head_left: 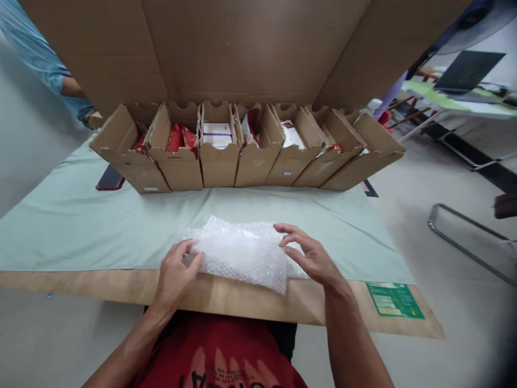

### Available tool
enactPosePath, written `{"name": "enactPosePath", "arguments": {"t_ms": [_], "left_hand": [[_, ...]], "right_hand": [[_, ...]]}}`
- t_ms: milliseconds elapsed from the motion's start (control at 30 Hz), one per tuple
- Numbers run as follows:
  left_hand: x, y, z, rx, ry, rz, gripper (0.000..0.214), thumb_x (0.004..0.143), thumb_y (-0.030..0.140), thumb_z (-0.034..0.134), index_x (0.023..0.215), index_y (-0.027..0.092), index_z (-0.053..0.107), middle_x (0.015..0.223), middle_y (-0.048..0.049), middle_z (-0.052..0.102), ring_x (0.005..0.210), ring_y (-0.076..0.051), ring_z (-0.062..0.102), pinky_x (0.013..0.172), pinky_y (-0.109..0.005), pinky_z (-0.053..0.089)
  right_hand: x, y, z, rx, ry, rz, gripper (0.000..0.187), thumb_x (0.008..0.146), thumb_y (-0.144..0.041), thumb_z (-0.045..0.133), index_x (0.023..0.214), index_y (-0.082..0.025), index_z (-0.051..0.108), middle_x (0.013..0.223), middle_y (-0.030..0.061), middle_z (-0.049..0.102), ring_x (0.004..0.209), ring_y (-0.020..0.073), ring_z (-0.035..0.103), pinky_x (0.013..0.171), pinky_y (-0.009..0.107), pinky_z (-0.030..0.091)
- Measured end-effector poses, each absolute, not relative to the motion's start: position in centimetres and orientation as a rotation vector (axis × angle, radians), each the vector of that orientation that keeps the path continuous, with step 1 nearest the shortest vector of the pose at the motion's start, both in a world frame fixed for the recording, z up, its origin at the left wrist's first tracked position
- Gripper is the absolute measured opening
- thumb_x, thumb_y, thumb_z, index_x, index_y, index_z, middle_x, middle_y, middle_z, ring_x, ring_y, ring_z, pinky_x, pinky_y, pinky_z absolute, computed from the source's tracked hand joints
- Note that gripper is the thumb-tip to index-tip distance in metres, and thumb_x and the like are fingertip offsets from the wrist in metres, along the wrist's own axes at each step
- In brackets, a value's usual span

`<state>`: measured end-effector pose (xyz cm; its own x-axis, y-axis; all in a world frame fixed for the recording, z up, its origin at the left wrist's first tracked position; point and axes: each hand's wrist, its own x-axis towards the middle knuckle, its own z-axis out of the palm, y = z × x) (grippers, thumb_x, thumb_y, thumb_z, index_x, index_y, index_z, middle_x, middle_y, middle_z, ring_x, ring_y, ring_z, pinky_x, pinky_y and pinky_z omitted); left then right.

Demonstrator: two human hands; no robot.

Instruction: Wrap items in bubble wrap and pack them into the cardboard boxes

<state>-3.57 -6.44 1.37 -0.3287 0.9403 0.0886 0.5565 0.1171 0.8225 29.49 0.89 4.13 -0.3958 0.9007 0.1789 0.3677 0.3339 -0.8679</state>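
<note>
Head view: holds left hand (pixel 177 272) and right hand (pixel 309 256) loosely unclenched at opposite ends of a crumpled, translucent bubble-wrap sheet (pixel 242 250), along the near edge of the cloth-covered wooden worktop (pixel 242 300).

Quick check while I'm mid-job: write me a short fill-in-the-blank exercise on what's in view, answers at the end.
1. The clear plastic sheeting between the left hand and the right hand is ____ wrap.
2. The row of open brown cardboard bins holds ____ bins in all.
3. The dark flat phone with a red edge lies by the ____ end of that row.
4. The green printed rectangular label on the bare wooden table edge is nearer the ____ hand.

Missing words: bubble; seven; left; right.
</note>
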Motion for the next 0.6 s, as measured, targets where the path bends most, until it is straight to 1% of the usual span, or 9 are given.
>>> {"name": "enactPosePath", "arguments": {"t_ms": [100, 200, 233, 300, 367, 400, 467, 533, 600], "left_hand": [[-3.5, -6.3, 0.6, 1.723, 2.078, 1.055, 0.044, 0.081, 0.029, 0.063, 0.121, 0.014, 0.068, 0.095, -0.0117, 0.071, 0.093, -0.031, 0.064, 0.091, -0.051, 0.052], [-3.0, -6.4, 1.5, 2.126, 2.155, 1.048, 0.046, 0.090, 0.021, 0.058, 0.135, 0.012, 0.058, 0.127, -0.0212, 0.064, 0.118, -0.037, 0.059, 0.099, -0.055, 0.048], [-2.6, -6.5, 1.9, 2.228, 2.115, 1.060, 0.046, 0.091, 0.018, 0.057, 0.137, 0.013, 0.057, 0.137, -0.0217, 0.059, 0.128, -0.037, 0.054, 0.104, -0.055, 0.046], [-1.6, -6.5, 2.6, 2.379, 1.937, 1.039, 0.048, 0.091, 0.014, 0.057, 0.139, 0.017, 0.055, 0.151, -0.0186, 0.050, 0.144, -0.036, 0.041, 0.112, -0.054, 0.041], [-0.5, -6.5, 2.4, 2.473, 1.727, 0.947, 0.050, 0.090, 0.019, 0.060, 0.140, 0.021, 0.055, 0.158, -0.0148, 0.046, 0.150, -0.036, 0.033, 0.117, -0.055, 0.037], [0.0, -6.3, 1.8, 2.504, 1.640, 0.895, 0.050, 0.090, 0.025, 0.062, 0.139, 0.022, 0.055, 0.157, -0.0139, 0.047, 0.150, -0.036, 0.035, 0.117, -0.056, 0.036], [0.7, -6.1, -0.1, 2.539, 1.536, 0.821, 0.052, 0.090, 0.040, 0.065, 0.138, 0.024, 0.056, 0.154, -0.0140, 0.052, 0.146, -0.037, 0.042, 0.116, -0.059, 0.037], [1.1, -5.7, -2.7, 2.563, 1.499, 0.823, 0.058, 0.090, 0.050, 0.064, 0.141, 0.024, 0.055, 0.154, -0.0148, 0.053, 0.146, -0.037, 0.043, 0.117, -0.061, 0.035], [1.5, -5.3, -5.2, 2.602, 1.496, 0.941, 0.064, 0.090, 0.058, 0.061, 0.143, 0.023, 0.053, 0.155, -0.0156, 0.052, 0.150, -0.037, 0.038, 0.120, -0.061, 0.029]], "right_hand": [[30.1, 1.6, 1.9, -1.353, -2.162, 0.641, 0.023, 0.085, -0.016, 0.054, 0.092, -0.024, 0.075, 0.133, 0.0132, 0.069, 0.127, 0.0335, 0.063, 0.104, 0.059, 0.050], [30.7, 2.0, 2.3, -1.364, -2.256, 0.378, 0.034, 0.087, -0.014, 0.049, 0.101, -0.026, 0.077, 0.132, 0.0111, 0.071, 0.122, 0.0309, 0.067, 0.098, 0.055, 0.055], [30.7, 2.2, 3.1, -1.354, -2.258, 0.313, 0.033, 0.089, -0.015, 0.049, 0.102, -0.027, 0.077, 0.130, 0.0102, 0.072, 0.120, 0.0302, 0.069, 0.096, 0.054, 0.057], [29.9, 3.0, 5.9, -1.314, -2.247, 0.237, 0.028, 0.094, -0.020, 0.051, 0.103, -0.029, 0.076, 0.125, 0.0090, 0.074, 0.114, 0.0290, 0.071, 0.091, 0.050, 0.060], [27.5, 4.4, 9.6, -1.219, -2.261, 0.226, 0.023, 0.096, -0.023, 0.054, 0.103, -0.029, 0.075, 0.122, 0.0084, 0.076, 0.109, 0.0270, 0.073, 0.087, 0.045, 0.062], [25.8, 5.2, 11.7, -1.143, -2.289, 0.228, 0.021, 0.097, -0.023, 0.055, 0.104, -0.028, 0.075, 0.121, 0.0084, 0.076, 0.108, 0.0258, 0.073, 0.086, 0.042, 0.062], [21.3, 7.3, 15.8, -0.952, -2.384, 0.198, 0.020, 0.098, -0.020, 0.055, 0.104, -0.026, 0.074, 0.121, 0.0083, 0.076, 0.107, 0.0234, 0.073, 0.091, 0.040, 0.060], [15.9, 10.0, 19.4, -0.715, -2.517, 0.154, 0.022, 0.098, -0.017, 0.054, 0.105, -0.024, 0.074, 0.121, 0.0086, 0.076, 0.110, 0.0223, 0.072, 0.094, 0.038, 0.058], [10.0, 13.2, 22.0, -0.505, -2.653, 0.129, 0.024, 0.099, -0.015, 0.052, 0.102, -0.021, 0.074, 0.119, 0.0092, 0.076, 0.111, 0.0222, 0.070, 0.094, 0.037, 0.055]]}}
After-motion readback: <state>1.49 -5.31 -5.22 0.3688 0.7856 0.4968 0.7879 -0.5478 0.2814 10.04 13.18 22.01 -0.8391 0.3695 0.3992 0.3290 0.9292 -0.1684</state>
